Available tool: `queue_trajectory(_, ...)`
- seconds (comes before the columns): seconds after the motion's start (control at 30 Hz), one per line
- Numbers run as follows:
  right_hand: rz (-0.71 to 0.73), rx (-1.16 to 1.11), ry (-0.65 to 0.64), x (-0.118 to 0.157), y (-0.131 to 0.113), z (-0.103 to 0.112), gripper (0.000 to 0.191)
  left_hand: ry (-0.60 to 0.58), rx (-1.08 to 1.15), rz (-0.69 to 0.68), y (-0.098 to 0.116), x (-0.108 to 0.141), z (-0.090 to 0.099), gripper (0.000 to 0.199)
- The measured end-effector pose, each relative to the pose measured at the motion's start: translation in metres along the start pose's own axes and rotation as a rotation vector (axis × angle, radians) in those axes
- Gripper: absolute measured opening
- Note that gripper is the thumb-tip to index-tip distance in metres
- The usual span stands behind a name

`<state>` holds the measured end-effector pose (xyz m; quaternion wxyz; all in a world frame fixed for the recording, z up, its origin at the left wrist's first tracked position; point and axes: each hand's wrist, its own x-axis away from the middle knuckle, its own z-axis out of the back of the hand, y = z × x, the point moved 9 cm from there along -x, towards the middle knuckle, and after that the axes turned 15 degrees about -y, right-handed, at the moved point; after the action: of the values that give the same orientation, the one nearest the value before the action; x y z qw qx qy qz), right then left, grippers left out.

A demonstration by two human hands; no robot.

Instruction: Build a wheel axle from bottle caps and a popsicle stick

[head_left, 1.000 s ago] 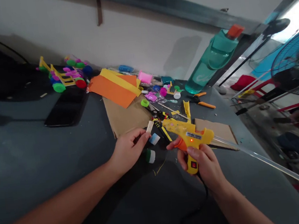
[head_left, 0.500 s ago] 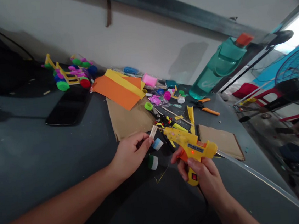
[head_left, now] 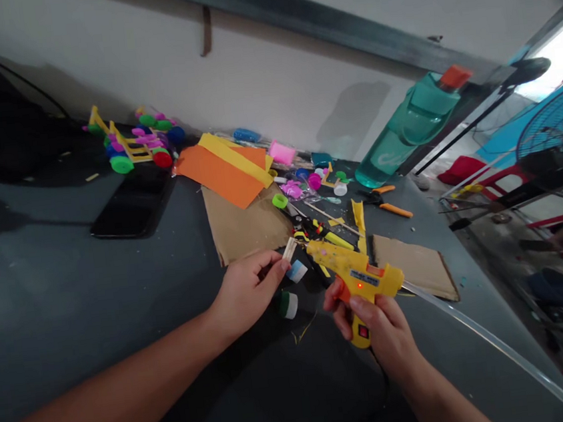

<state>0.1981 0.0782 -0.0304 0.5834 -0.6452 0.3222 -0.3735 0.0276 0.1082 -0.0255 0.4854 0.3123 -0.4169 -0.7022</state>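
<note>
My left hand point(head_left: 247, 292) pinches a short pale wooden stick point(head_left: 289, 249) between thumb and fingertips. My right hand point(head_left: 377, 328) grips a yellow hot glue gun point(head_left: 359, 277) by its handle, with a small red light glowing on the body. A long clear glue stick point(head_left: 497, 349) runs from the gun's rear towards the lower right. The gun's nozzle points left, a short gap from the wooden stick. Just below them lie a blue-and-white bottle cap point(head_left: 296, 271) and a green-and-white bottle cap point(head_left: 288, 305).
A dark table holds brown cardboard point(head_left: 413, 267), orange and yellow paper point(head_left: 222, 173), a black phone point(head_left: 134, 206), a colourful bottle-cap toy point(head_left: 134, 146), orange-handled pliers point(head_left: 386, 200) and a teal bottle point(head_left: 406, 131). A fan point(head_left: 555, 135) stands at right.
The view has tilted slightly, shifting the table objects right and down. The glue gun's nozzle and the wooden stick have drawn closer together. Both hands keep their hold.
</note>
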Motion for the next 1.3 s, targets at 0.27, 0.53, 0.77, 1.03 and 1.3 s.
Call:
queue_trajectory(0.27,-0.021,0.009,0.006,0.002,0.003,0.002,0.021,-0.006,0.031,0.001,-0.002,0.0,-0.001,0.027)
queue_trajectory(0.53,-0.014,-0.03,-0.005,0.001,0.003,0.0,0.023,0.003,0.037,0.008,-0.001,0.0,0.0,0.028)
queue_trajectory(0.77,-0.029,-0.019,-0.032,0.002,0.006,-0.002,0.026,-0.003,0.064,0.018,-0.006,-0.001,-0.002,0.027)
queue_trajectory(1.03,-0.04,-0.017,-0.014,0.002,0.008,0.0,0.025,-0.002,0.053,0.018,-0.004,-0.001,-0.001,0.028)
queue_trajectory(1.3,-0.032,-0.007,-0.017,0.002,0.011,0.003,0.026,-0.004,0.019,0.007,0.0,0.0,0.0,0.028)
